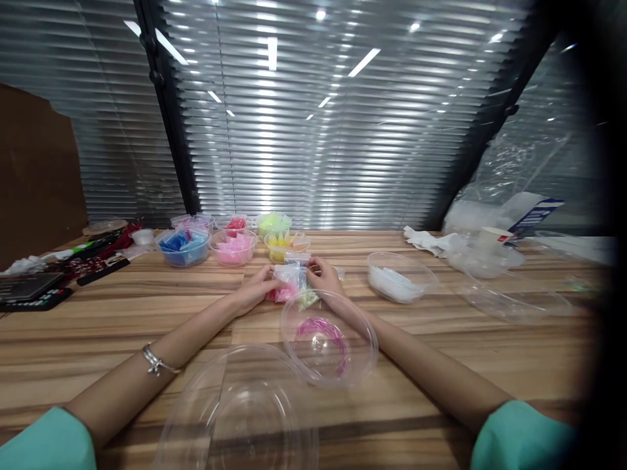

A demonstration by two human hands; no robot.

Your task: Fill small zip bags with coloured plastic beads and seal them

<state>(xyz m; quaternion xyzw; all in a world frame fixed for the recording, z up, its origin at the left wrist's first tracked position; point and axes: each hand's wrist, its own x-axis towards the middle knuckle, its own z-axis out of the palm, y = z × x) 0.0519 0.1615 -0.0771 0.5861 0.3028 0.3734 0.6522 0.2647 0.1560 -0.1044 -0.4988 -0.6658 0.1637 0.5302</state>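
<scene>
My left hand [257,287] has its fingers closed on the left side of a small pile of clear plastic packets [290,281] with pink and pale green contents. On the pile's right side, my right hand [325,277] is closed with its fingertips at the upper edge of the packets; exactly what they pinch is too small to tell. Just in front stands a clear round bowl [289,339] with a magenta ring of thin strands [321,322] inside, overlapping my right wrist in view. A larger clear lid or bowl [245,418] lies nearer me.
Behind my hands are bowls of blue [182,251], pink [234,248], yellow-orange [287,246] and green packets [273,223]. A bowl of white packets [396,284] is right. Farther right are a paper cup [494,236] and clear containers; dark red strands [108,254] lie left.
</scene>
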